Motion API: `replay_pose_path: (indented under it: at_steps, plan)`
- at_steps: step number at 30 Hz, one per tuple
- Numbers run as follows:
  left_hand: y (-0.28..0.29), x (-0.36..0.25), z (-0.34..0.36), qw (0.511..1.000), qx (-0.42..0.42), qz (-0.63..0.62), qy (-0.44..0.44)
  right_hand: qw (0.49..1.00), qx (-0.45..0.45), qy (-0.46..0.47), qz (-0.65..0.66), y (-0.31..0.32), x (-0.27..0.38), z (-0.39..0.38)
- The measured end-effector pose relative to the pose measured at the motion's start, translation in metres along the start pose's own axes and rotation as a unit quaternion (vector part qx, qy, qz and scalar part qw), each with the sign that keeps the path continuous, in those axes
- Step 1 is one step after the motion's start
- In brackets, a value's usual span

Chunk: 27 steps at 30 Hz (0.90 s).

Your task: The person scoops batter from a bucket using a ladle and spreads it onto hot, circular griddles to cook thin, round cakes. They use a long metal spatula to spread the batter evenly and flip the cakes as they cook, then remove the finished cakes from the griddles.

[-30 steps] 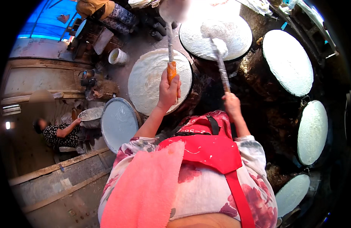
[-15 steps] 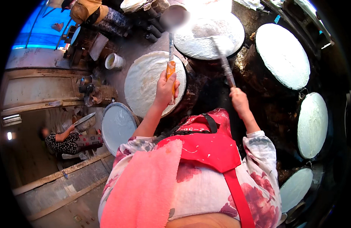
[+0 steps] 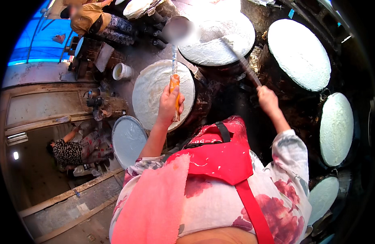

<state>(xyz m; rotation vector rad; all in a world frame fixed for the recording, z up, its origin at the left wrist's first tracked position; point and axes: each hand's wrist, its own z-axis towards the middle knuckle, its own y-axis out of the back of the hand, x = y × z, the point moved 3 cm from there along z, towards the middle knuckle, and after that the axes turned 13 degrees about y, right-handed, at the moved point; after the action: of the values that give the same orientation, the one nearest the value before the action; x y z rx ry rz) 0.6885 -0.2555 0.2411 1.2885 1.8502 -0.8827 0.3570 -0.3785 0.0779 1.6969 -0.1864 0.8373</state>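
Observation:
My left hand is closed round the orange grip of a ladle, its bowl held up by the left edge of the far round griddle. White batter covers the near part of that griddle, and a thinner greyish patch shows behind it. In my right hand is a long, narrow spatula-like tool; its blurred far end reaches over the batter. Below my left hand, a second round griddle carries a pale, thin sheet.
More round griddles with white batter curve down the right: one, another, a third. At left stand a wide tub of pale liquid and a white bucket. Two other people are at work, one far left, one left.
Both hands have drawn a little nearer to me. The ladle has shifted left, and my right hand has moved right with its tool slanting more. The person at left has bent over.

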Motion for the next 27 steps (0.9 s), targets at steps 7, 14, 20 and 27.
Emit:
replay_pose_path:
  at_steps: [7, 14, 20, 27]
  plan:
    - [-0.001, -0.001, -0.003, 1.0, -0.013, 0.006, 0.019, 0.988, 0.116, 0.097, -0.013, 0.005, 0.021, 0.003]
    - [-0.009, 0.002, 0.001, 1.0, -0.012, -0.007, 0.024, 0.999, -0.044, -0.008, -0.022, 0.038, -0.017, 0.069]
    - [0.004, 0.004, -0.016, 0.999, -0.027, -0.029, 0.02, 0.998, -0.013, 0.024, -0.057, 0.029, -0.021, 0.056]
    - [-0.013, -0.008, -0.032, 0.998, -0.015, -0.046, 0.027, 0.993, -0.051, -0.032, -0.101, 0.049, -0.008, 0.184]
